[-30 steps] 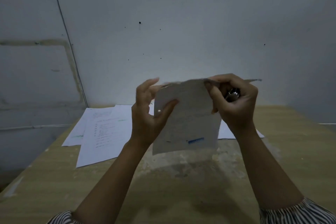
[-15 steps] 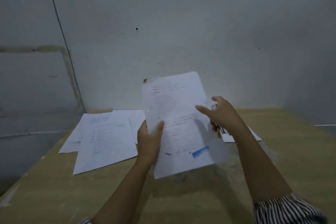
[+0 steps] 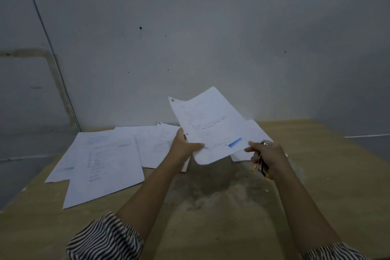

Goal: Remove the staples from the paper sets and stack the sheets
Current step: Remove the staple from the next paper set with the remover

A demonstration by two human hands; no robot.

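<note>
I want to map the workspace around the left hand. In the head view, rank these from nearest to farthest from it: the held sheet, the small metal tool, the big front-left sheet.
1. Held sheet: pinched in the left hand.
2. Small metal tool: to the right, gripped in the right hand.
3. Big front-left sheet: flat on the table, to the left.

held sheet (image 3: 211,126): white, printed (blue stamp), tilted above table | loose sheets (image 3: 101,158): overlapping, flat

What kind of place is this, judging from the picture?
Probably a plain workroom or office corner: a bare grey wall, a worn wooden table and loose printed sheets spread on it.
</note>
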